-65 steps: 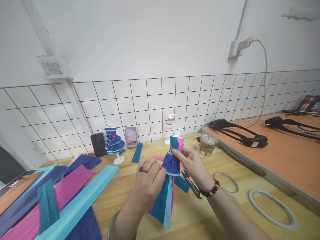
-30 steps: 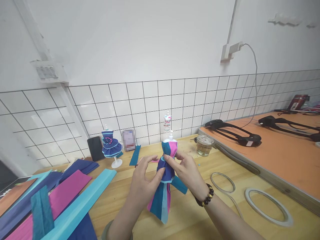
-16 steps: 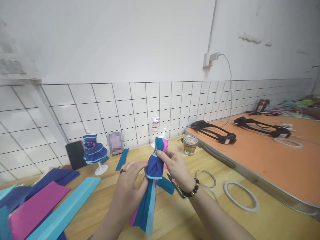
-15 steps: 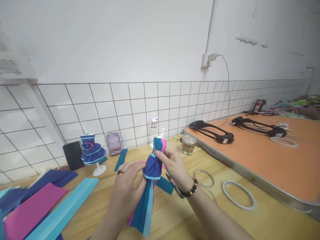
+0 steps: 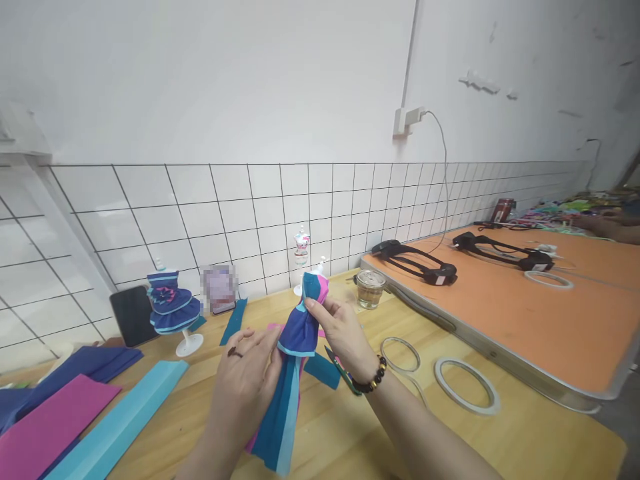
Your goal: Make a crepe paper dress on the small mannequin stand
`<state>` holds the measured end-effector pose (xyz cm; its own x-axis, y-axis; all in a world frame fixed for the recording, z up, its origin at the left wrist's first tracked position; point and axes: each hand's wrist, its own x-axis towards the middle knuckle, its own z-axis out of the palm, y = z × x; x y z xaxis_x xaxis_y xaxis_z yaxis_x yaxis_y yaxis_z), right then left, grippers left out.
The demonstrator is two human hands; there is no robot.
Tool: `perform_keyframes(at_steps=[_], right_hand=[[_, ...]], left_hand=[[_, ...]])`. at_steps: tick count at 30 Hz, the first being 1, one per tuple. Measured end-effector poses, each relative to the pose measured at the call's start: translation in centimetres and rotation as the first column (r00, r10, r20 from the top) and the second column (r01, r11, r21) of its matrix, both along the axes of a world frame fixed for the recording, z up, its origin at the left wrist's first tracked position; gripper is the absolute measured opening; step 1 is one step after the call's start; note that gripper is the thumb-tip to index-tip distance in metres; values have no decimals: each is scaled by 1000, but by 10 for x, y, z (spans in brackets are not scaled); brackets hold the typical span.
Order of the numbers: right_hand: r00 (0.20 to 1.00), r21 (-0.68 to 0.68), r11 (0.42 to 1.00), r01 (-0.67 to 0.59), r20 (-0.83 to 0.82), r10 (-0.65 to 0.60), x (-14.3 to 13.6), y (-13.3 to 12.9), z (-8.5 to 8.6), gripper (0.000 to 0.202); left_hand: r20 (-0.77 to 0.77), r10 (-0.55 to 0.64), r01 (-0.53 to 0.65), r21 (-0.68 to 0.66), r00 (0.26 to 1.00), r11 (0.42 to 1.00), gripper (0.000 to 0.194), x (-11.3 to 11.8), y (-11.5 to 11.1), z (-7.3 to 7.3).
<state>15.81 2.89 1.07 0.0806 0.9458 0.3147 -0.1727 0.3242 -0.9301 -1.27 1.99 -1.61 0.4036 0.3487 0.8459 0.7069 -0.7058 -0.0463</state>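
Note:
My right hand [image 5: 345,333] grips a doll-size dress [image 5: 300,331] at its waist, thumb in front and the other fingers behind. The dress has a teal and pink bodice, a dark blue overskirt with light blue trim, and long teal, light blue and pink panels below. It is on a small white dress form [image 5: 321,264], whose neck shows above the bodice; the rest is hidden. Left of the skirt is my left hand [image 5: 247,380], fingers stretched out, tips beside the overskirt's edge. Under my right hand lie dark-handled scissors [image 5: 341,371] and a teal strip [image 5: 323,371].
Blue, pink and turquoise fabric pieces [image 5: 117,417] lie at left. Behind them stand a dressed mini form [image 5: 173,300] and a dark phone [image 5: 133,315]. At right are a glass jar [image 5: 370,290], tape rolls [image 5: 467,387], and an orange board [image 5: 525,320] carrying black headband devices [image 5: 415,262].
My left fingertips have drawn slightly back from the overskirt's hem. My right hand keeps its hold on the dress. The view has turned a little to the right.

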Motion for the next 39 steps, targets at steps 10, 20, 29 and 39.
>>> perform_keyframes(at_steps=[10,20,29,39], right_hand=[[899,232,966,113,391,-199,-15,-15,2,17],[805,323,940,111,525,-275,-20,-17,-5,23],[879,263,941,-212,473,65,-12,-9,-5,20],[880,149,929,-338,401,255,-4,-6,-3,29]], left_hand=[[198,11,47,-286,980,957,33,-2,-3,7],[304,-26,143,-369,952,919,27,-6,4,8],[319,12,152,-483,948,863,22,-8,10,5],[308,45,145,-565,950,813,29,-8,8,6]])
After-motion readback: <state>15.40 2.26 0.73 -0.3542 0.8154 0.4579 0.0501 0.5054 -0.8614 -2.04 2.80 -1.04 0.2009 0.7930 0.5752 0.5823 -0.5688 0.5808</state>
